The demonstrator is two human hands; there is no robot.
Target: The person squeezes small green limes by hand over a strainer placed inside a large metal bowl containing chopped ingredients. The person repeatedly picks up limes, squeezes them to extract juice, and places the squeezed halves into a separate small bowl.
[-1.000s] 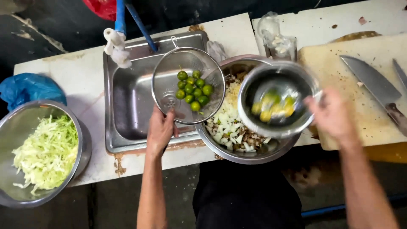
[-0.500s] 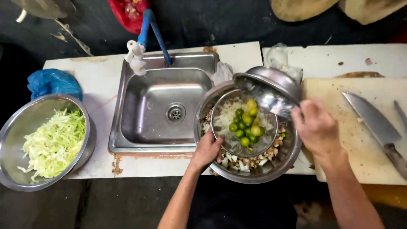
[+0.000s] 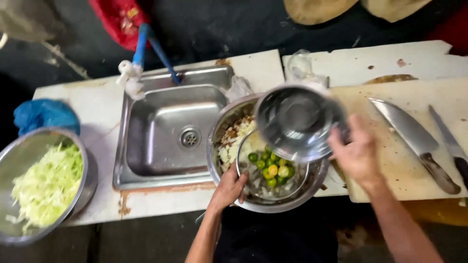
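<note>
My left hand [image 3: 228, 189] grips the rim of a round wire strainer [image 3: 253, 187] that holds several small green and yellow limes [image 3: 271, 165]. The strainer sits over a large steel bowl [image 3: 219, 122] of chopped pale and brown food. My right hand [image 3: 358, 153] holds a small steel bowl [image 3: 295, 122], tipped on its side above the strainer with its inside facing me and nothing in it.
A steel sink [image 3: 168, 129] with a blue-handled tap [image 3: 146, 48] lies to the left. A steel bowl of shredded cabbage [image 3: 44, 182] and a blue bag [image 3: 44, 117] stand far left. Two knives [image 3: 414, 141] rest on the cutting board [image 3: 390, 97] at right.
The strainer of limes went from over the sink to over the large bowl. The small bowl in my right hand tipped up, and the limes it held now lie in the strainer.
</note>
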